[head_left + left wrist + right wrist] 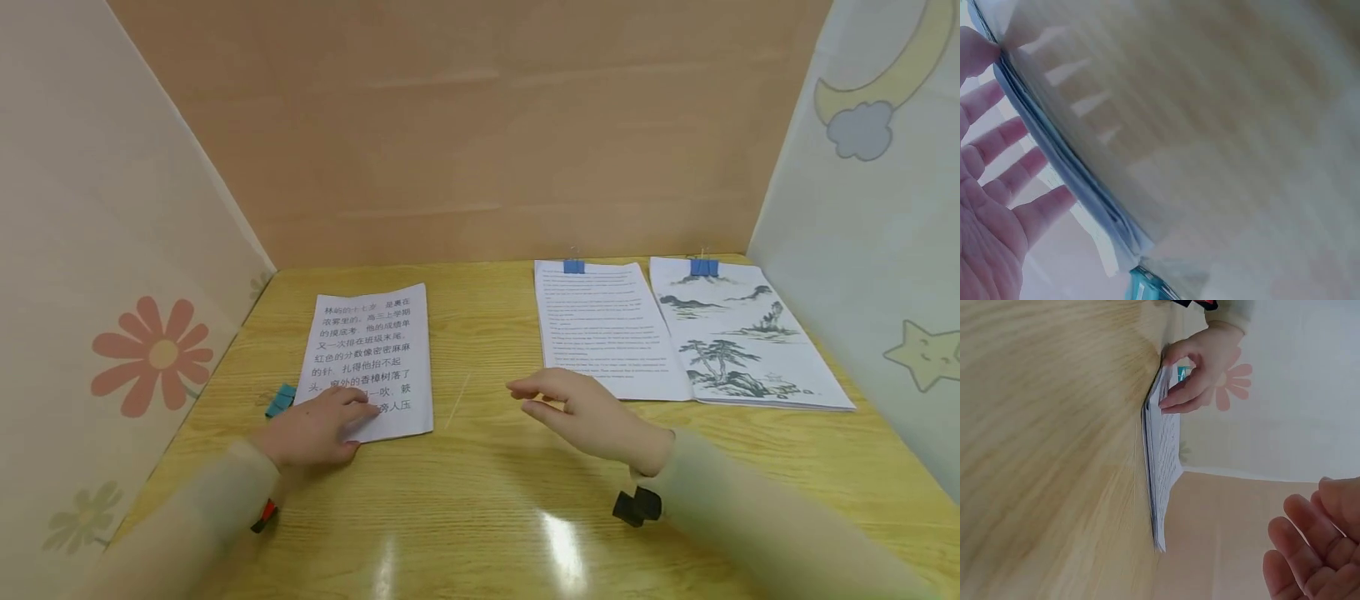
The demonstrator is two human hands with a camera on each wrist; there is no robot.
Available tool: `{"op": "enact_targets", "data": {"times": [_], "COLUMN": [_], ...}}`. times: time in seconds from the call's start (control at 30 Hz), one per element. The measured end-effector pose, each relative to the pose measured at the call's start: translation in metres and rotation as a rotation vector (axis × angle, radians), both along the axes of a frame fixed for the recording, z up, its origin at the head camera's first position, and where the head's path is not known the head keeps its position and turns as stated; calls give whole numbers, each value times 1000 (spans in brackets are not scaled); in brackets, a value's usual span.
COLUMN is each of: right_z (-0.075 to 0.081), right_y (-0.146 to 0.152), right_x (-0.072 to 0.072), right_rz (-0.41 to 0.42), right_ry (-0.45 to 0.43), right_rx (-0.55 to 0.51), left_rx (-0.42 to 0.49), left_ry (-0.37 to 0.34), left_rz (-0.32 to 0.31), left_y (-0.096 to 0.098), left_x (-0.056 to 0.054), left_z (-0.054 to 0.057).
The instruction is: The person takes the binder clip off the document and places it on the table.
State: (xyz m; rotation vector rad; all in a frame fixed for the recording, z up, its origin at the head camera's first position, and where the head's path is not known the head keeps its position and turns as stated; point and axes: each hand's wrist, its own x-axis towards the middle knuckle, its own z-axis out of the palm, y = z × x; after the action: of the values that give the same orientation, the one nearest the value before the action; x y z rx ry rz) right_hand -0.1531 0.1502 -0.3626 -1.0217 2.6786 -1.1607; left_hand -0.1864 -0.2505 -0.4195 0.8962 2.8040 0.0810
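On the left of the table lies a stack of printed sheets (367, 342) with large Chinese text. My left hand (318, 425) grips its near edge, fingers bent over the top sheet and thumb at the rim. In the left wrist view the thumb touches the layered edge of the stack (1066, 150). A teal binder clip (281, 400) lies just left of the stack, partly behind the hand. My right hand (592, 417) hovers over the table, fingers loosely bent and holding nothing; its fingers also show in the right wrist view.
At the back right lie an English-text stack (600, 333) and an ink-landscape stack (735, 342), each with a blue binder clip (704, 267) on its far edge. Printed side walls (885, 250) and a brown back panel (480, 133) enclose the wooden table (450, 517).
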Motion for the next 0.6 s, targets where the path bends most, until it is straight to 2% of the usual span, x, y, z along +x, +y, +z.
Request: {"op": "enact_targets", "data": {"times": [0.13, 0.33, 0.6], "right_z": [-7, -21, -33], "right_y": [11, 20, 25], "right_x": [11, 19, 25], "right_rz": [-8, -18, -26], "right_ry": [-25, -29, -43], "right_rx": [-27, -20, -15], "left_rx": [-2, -17, -21], "left_ry": [-12, -19, -65], "left_rz": [21, 18, 90], "left_y": [-13, -29, -41], "left_x": [-11, -29, -44], "left_z": [0, 3, 8]}}
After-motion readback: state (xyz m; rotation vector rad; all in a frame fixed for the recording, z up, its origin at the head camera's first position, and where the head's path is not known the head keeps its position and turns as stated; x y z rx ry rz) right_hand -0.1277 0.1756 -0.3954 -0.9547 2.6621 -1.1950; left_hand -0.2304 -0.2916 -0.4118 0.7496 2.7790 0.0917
